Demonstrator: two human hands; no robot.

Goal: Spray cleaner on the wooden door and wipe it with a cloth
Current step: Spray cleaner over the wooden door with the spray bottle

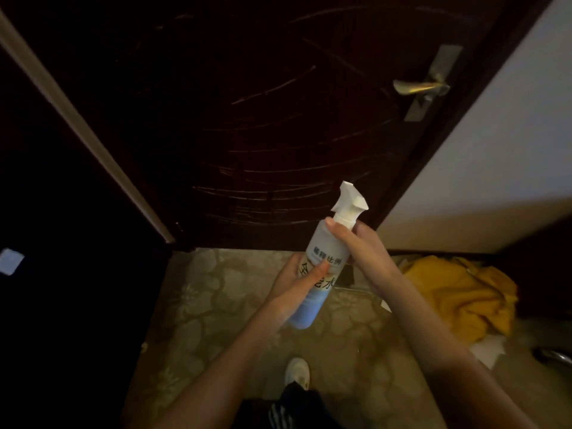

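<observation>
Two hands held one spray bottle (pixel 320 244) in front of the dark wooden door (pixel 247 103). The left hand (pixel 297 283) gripped the low part of the bottle, with its fingers curled round it and its thumb lying across the label. The right hand (pixel 365 246) gripped the neck just under the white spray head, with its thumb pressed on the bottle's shoulder. The bottle was tilted, and its nozzle pointed up toward the door, near the bottom of it. Thin pale curved streaks showed on the door. A metal door handle (pixel 421 86) stuck out on the right side of the door, beside a white wall (pixel 495 150). A crumpled yellow cloth (pixel 458 295) lay on the patterned floor (pixel 216 305) to the right, well apart from both hands. One white shoe (pixel 297 373) stood on the floor below the arms.
</observation>
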